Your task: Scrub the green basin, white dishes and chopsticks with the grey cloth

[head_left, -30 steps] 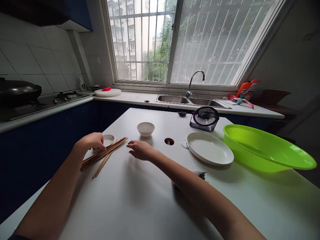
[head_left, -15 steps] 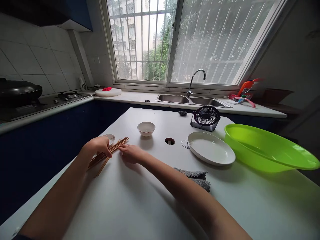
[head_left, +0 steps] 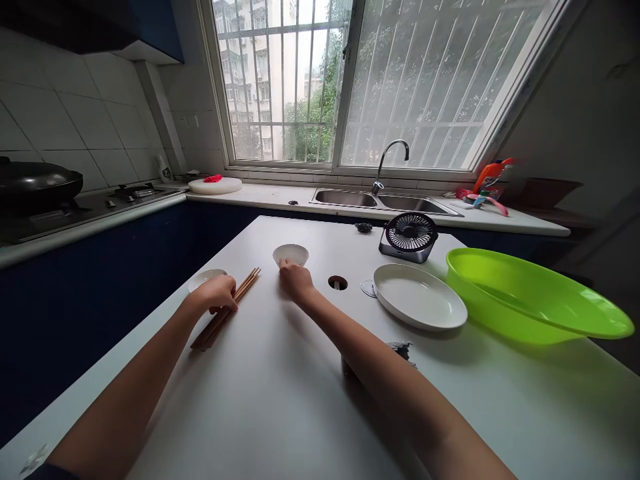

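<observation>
Kitchen table scene, hands left of centre in the frame. Left hand is curled down around a bundle of chopsticks lying on the white table, just beside a small saucer. Right hand touches the near side of a small bowl; whether its fingers grip it cannot be told. Likely risks: chopsticks fanning out or rolling from a slack hold, the saucer being nudged toward the table's left edge, and the bowl tipping if pushed at its rim
</observation>
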Demonstrator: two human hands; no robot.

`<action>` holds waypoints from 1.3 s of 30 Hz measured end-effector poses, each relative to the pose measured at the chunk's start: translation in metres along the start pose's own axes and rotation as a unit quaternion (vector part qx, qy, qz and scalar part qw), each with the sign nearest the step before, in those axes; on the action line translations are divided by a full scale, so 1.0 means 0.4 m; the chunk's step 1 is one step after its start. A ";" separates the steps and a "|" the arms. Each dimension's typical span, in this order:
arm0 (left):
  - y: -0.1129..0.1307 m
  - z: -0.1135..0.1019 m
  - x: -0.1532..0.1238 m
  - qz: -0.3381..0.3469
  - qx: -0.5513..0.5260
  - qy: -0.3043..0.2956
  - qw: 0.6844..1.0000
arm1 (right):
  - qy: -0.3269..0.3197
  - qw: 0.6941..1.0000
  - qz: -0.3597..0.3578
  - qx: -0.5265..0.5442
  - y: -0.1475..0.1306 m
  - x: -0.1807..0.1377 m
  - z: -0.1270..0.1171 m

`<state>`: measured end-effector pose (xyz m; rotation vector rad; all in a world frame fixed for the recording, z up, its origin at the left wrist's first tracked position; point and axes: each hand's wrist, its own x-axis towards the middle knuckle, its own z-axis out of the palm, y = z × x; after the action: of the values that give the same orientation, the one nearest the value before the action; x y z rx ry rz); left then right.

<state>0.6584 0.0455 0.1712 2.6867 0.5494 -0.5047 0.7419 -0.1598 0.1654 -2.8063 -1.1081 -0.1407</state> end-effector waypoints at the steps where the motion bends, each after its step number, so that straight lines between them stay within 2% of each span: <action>1: 0.006 0.004 0.000 0.002 -0.007 0.006 1.000 | -0.007 1.000 0.021 -0.004 0.007 0.006 0.001; 4: 0.027 0.016 -0.001 0.002 -0.025 0.033 0.999 | -0.035 0.998 0.052 -0.008 0.027 0.019 0.005; 8: 0.051 0.028 -0.003 -0.002 -0.037 0.068 0.997 | -0.056 0.997 0.052 -0.008 0.040 0.019 0.002; 16: 0.054 0.029 -0.005 0.013 -0.001 0.116 0.993 | -0.037 0.999 0.009 0.003 0.011 -0.013 -0.039; 20: 0.044 0.004 -0.013 0.012 0.011 0.150 0.989 | -0.025 1.000 -0.012 0.013 -0.011 -0.024 -0.062; 25: -0.005 -0.069 -0.024 -0.030 0.002 0.202 0.979 | 0.004 0.997 -0.069 0.036 -0.067 -0.027 -0.078; 29: -0.065 -0.106 -0.023 -0.077 -0.002 0.218 0.973 | 0.008 0.991 -0.120 0.061 -0.134 -0.014 -0.059; 34: -0.128 -0.102 -0.005 -0.118 0.011 0.216 0.969 | 0.000 0.984 -0.154 0.090 -0.207 0.019 -0.009; 39: -0.168 -0.082 0.023 -0.123 0.018 0.197 0.972 | -0.005 0.980 -0.164 0.109 -0.256 0.050 0.034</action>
<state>0.6462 0.1196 0.1783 2.7789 0.9997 -0.0342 0.6869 -0.0702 0.1624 -2.4206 -1.4821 -0.0302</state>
